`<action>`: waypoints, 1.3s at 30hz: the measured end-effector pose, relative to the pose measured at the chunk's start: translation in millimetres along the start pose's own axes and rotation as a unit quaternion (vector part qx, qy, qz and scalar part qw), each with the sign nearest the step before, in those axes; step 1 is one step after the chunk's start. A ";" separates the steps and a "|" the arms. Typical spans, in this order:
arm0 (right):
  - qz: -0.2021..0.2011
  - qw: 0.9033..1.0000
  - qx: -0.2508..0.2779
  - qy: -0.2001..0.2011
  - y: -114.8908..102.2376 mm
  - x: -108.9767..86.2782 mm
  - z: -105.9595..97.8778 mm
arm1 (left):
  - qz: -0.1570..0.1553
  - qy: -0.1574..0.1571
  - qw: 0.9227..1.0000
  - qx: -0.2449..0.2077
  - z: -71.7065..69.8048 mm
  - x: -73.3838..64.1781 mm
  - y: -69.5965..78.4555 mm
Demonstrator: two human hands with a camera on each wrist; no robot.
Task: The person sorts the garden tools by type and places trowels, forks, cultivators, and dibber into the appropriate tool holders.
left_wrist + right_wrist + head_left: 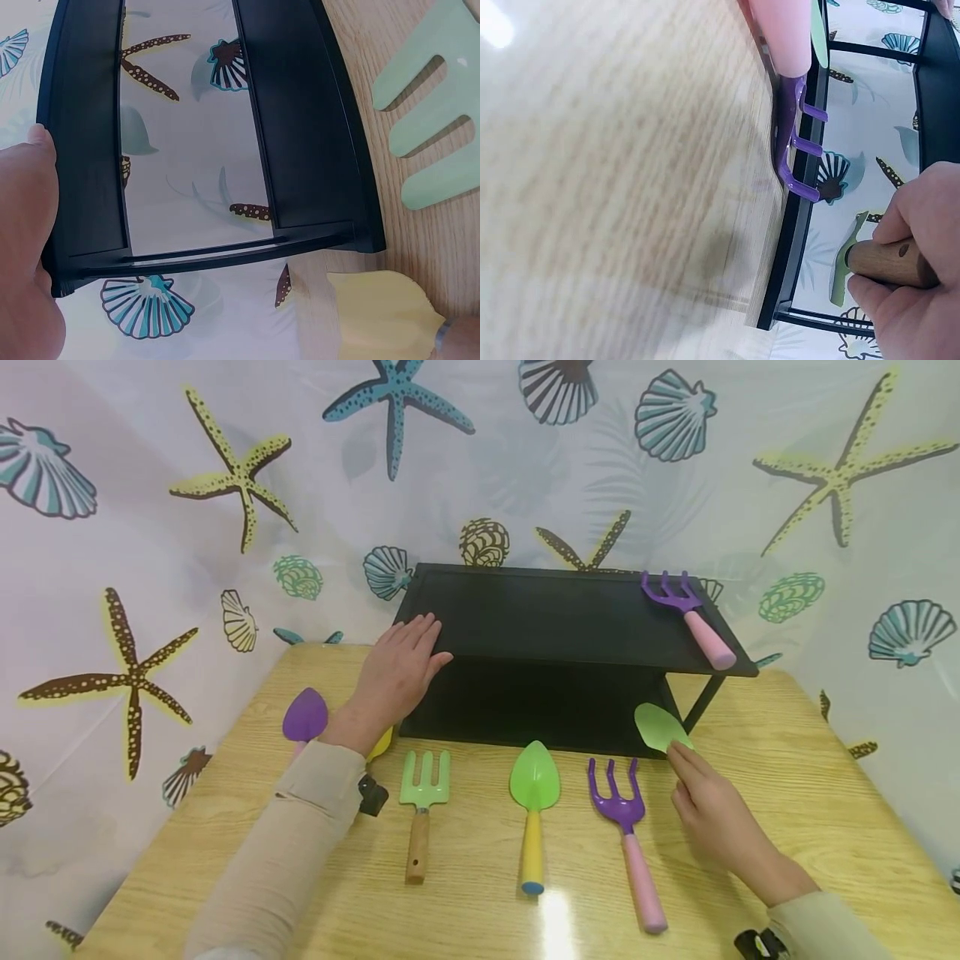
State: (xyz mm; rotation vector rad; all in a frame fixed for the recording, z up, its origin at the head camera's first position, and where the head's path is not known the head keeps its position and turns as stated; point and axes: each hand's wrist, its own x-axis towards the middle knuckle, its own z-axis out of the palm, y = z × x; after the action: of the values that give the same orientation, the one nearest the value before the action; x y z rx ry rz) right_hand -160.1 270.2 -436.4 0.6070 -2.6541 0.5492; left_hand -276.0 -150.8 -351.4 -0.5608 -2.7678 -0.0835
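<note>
My left hand rests with extended fingers on the left end of the top of a black two-tier shelf. In the right wrist view, my right hand grips the wooden handle of a pale green hand trowel. Its blade is in front of the shelf's lower right corner in the head view, apart from the table. On the shelf top's right end lies a purple hand fork with a pink handle. Another purple fork lies on the table left of my right hand.
In front of the shelf, a green fork with a wooden handle and a bright green trowel lie on the wooden table. A purple trowel and a partly hidden yellow trowel flank my left forearm. Patterned cloth hangs behind.
</note>
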 end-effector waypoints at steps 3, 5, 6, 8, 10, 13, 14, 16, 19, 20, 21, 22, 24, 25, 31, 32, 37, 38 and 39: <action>-0.002 1.000 0.000 -0.001 0.8 8.0 2.8 | 0.000 0.003 1.000 -0.002 0.2 -0.1 -0.6; 0.000 1.000 0.000 -0.007 1.8 13.6 4.9 | -0.002 0.004 1.000 -0.004 0.3 -0.3 -1.1; 0.000 1.000 0.000 -0.011 2.6 16.6 5.9 | -0.002 0.004 1.000 -0.003 0.2 -0.5 -1.5; 0.010 1.000 0.002 -0.027 3.8 22.2 7.4 | -0.003 0.003 1.000 -0.002 0.8 -0.3 -2.3; 0.022 0.999 0.006 -0.048 6.8 27.9 9.7 | -0.004 0.003 1.000 -0.002 0.9 -0.4 -2.7; 0.041 0.996 0.011 -0.076 9.8 36.0 12.1 | -0.004 0.003 1.000 0.000 0.4 -0.7 -2.5; 0.046 0.995 0.012 -0.084 11.2 38.7 13.2 | -0.005 0.003 1.000 0.000 0.2 -0.8 -2.4; 0.048 0.995 0.008 -0.089 13.2 44.1 15.2 | -0.005 0.002 1.000 0.001 -0.2 -1.0 -2.3; 0.047 0.995 0.002 -0.090 17.5 50.7 19.0 | -0.006 0.002 1.000 0.001 -0.1 -0.9 -2.6; 0.047 0.995 -0.001 -0.091 19.0 52.6 20.4 | -0.006 0.003 1.000 0.002 -0.1 -0.9 -2.6; 0.049 0.994 -0.003 -0.094 20.1 54.4 21.6 | -0.005 0.003 1.000 0.002 -0.1 -0.9 -2.6; 0.050 0.994 -0.004 -0.096 21.4 56.0 22.8 | -0.005 0.004 1.000 0.002 -0.1 -0.9 -2.3; 0.053 0.994 -0.006 -0.098 23.6 58.7 24.5 | -0.004 0.004 1.000 0.001 -0.5 -1.0 -1.6; 0.054 0.994 -0.007 -0.099 24.3 59.9 25.0 | -0.003 0.005 1.000 0.001 -0.8 -1.0 -1.2; 0.047 0.994 -0.015 -0.093 30.7 66.3 28.1 | 0.001 0.011 1.000 0.002 0.4 -0.7 -0.3; 0.046 0.994 -0.016 -0.093 31.8 67.4 28.6 | 0.002 0.012 1.000 0.003 1.1 -0.6 -0.5; 0.057 0.992 -0.017 -0.112 35.7 73.8 30.8 | 0.002 0.011 1.000 0.009 2.6 -0.1 -1.4; 0.059 0.991 -0.018 -0.116 36.6 75.5 31.6 | 0.000 0.009 1.000 0.008 2.7 -0.1 -1.4; 0.062 0.991 -0.020 -0.121 37.5 77.1 32.5 | -0.002 0.006 1.000 0.008 2.7 -0.2 -1.4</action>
State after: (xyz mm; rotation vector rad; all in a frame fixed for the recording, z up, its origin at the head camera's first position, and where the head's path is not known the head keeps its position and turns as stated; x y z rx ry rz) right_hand -251.2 261.3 -442.4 0.5302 -2.9391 0.4822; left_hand -277.2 -151.9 -354.1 -0.5485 -2.7549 -0.0657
